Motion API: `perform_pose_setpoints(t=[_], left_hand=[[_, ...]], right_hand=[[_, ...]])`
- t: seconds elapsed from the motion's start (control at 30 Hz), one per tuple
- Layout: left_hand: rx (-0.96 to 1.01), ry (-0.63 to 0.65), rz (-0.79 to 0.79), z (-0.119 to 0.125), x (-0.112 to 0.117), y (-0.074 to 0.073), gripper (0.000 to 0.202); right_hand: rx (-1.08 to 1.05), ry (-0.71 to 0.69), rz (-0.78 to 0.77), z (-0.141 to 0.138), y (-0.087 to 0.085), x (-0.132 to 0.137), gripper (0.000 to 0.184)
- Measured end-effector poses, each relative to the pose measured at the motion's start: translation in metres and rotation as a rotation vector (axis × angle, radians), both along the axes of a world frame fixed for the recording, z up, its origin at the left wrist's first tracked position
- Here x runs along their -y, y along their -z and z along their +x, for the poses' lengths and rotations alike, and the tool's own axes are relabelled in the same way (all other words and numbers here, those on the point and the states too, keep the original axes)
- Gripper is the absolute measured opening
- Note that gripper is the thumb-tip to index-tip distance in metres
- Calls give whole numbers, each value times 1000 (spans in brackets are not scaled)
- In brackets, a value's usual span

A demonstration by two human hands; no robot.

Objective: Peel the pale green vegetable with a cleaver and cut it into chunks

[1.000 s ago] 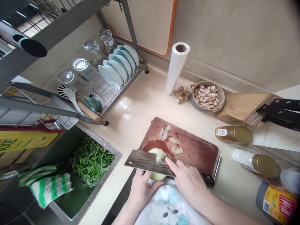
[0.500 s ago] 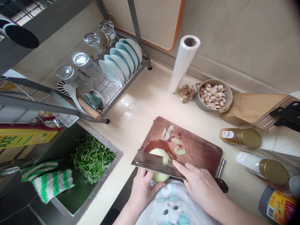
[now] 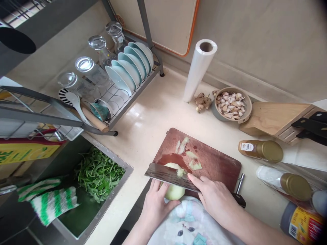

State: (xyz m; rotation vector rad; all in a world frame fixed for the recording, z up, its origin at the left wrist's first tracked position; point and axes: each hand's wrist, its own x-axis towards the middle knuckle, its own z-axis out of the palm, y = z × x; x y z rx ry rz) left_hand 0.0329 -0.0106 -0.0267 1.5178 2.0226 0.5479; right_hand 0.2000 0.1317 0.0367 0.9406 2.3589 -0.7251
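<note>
My right hand (image 3: 217, 194) is closed round the black handle of a cleaver (image 3: 163, 174), its index finger stretched along the blade. The wide blade lies across a pale green, peeled round vegetable (image 3: 175, 193) at the near edge of the brown cutting board (image 3: 217, 163); its exact kind I cannot tell. My left hand (image 3: 156, 200) grips the vegetable's left side, thumb and fingers below the blade. A small pale scrap (image 3: 181, 172) clings to the blade. Several pale green peelings (image 3: 182, 145) lie on the board. The blade hides the middle of the vegetable.
Left of the board, a sink (image 3: 116, 190) holds leafy greens (image 3: 102, 173) and a striped cloth (image 3: 55, 204). A dish rack (image 3: 127, 105) with bowls and glassware stands behind. Along the right are a garlic bowl (image 3: 249, 109), knife block (image 3: 276, 117) and jars (image 3: 270, 151); ginger (image 3: 203, 102) lies by a white roll (image 3: 199, 71).
The cleaver blade has shifted and tilted slightly over the vegetable, showing a little more of its near part. Both hands keep their holds. The whole view has moved a little.
</note>
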Motion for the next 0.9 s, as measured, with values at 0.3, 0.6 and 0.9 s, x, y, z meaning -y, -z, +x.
perform_pose_setpoints(t=[0.3,0.6,0.9], left_hand=[[14,0,-29,-1,1,1,49],[39,-7,-54,-1,0,0,53],[2,8,-40,0,-3,0,61]], right_hand=[[27,17,-55,-2,0,-2,61],[34,23,-112,-4,-8,-5,62],[43,9,-28,-11,6,-4,57]])
